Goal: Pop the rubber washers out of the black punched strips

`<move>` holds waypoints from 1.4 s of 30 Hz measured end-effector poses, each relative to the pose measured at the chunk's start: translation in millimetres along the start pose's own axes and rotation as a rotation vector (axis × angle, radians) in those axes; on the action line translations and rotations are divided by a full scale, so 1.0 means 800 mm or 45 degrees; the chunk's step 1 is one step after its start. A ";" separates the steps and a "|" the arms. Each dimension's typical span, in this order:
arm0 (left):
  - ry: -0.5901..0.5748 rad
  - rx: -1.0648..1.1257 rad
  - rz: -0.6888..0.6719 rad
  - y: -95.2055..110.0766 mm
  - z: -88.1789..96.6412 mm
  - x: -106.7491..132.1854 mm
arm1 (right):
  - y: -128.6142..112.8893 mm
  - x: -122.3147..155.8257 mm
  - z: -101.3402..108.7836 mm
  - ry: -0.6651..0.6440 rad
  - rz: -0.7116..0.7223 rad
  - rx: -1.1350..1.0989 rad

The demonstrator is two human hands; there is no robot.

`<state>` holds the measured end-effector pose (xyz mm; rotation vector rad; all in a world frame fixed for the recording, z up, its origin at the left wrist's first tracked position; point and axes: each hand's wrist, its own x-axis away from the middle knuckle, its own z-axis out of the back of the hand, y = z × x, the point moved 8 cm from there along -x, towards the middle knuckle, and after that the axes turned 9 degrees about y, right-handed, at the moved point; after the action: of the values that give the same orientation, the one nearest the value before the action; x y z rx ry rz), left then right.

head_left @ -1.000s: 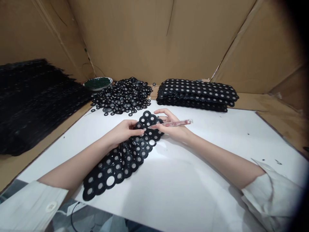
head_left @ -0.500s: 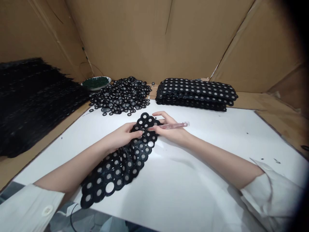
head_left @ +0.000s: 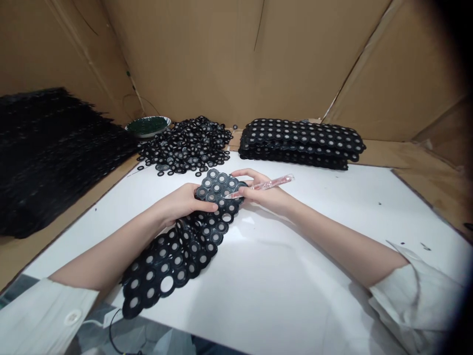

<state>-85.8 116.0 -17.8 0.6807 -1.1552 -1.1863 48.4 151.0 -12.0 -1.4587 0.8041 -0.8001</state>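
Note:
A black sheet of joined round discs with pale centres [head_left: 179, 274] runs slantwise over the white tabletop, bunched near its middle. My left hand [head_left: 181, 203] grips its upper left edge, thumb on top and fingers underneath. In my right hand [head_left: 264, 195] is a slim pen-like tool with a clear pinkish handle [head_left: 274, 182], pinched between thumb and fingers. Its pointed tip is at the discs near the sheet's upper end, close to my left thumb. Whether the tip touches a disc I cannot tell. Some right fingers are hidden behind the sheet's edge.
Behind the sheet lies a heap of loose black rings [head_left: 188, 145], beside a bowl of dark green bits [head_left: 148, 126]. Stacked disc sheets [head_left: 301, 139] lie at the back right. A big black pile [head_left: 55, 158] stands at left. Cardboard walls [head_left: 207, 59] enclose the table.
The sheet's upper end has tilted and now shows its discs more face-on. The tool's handle end has risen slightly. Both hands keep their hold.

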 end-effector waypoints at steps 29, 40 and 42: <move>0.098 0.045 -0.002 -0.002 -0.011 0.007 | -0.066 0.020 0.022 0.407 0.737 0.544; 0.026 0.063 -0.068 0.008 -0.015 0.007 | -0.027 0.034 -0.050 -0.112 1.142 1.441; 0.029 0.005 -0.122 0.010 -0.017 0.006 | -0.025 0.033 -0.055 -0.101 1.170 1.442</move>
<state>-70.9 111.8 -13.7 0.7578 -1.1169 -1.2537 24.7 106.4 10.2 -0.0495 0.6598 -0.3303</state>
